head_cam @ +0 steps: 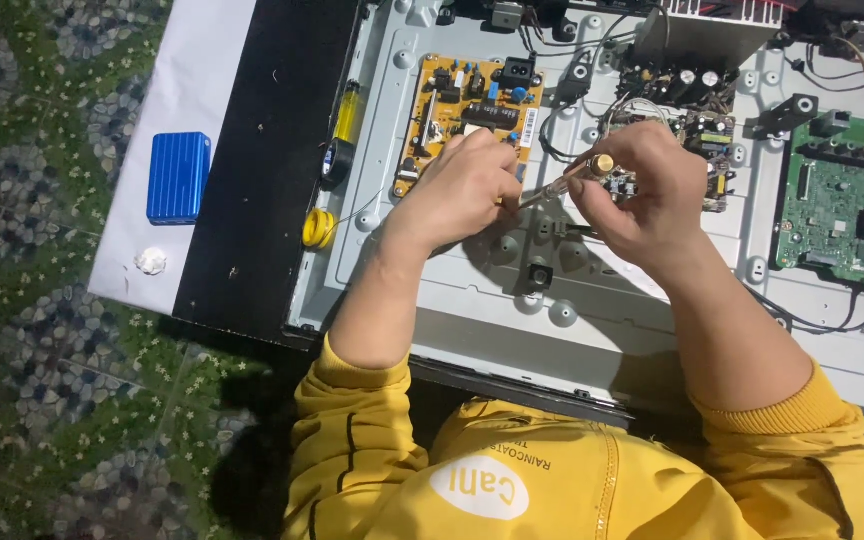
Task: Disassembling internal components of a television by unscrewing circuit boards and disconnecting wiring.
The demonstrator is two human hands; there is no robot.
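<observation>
Pinching a slim screwdriver (560, 180) between both hands, the left hand (462, 190) is clenching its shaft while the right hand (642, 185) is grasping the clear handle, hovering over the yellow power board (462, 100); light, stiff, probably best held by its handle.

- The left hand (462, 185) covers the lower right corner of the yellow circuit board (467, 105).
- The slim tool (560, 180) runs into both fists, its tip hidden.
- The green circuit board (842, 205) is cut off at the right edge.
</observation>
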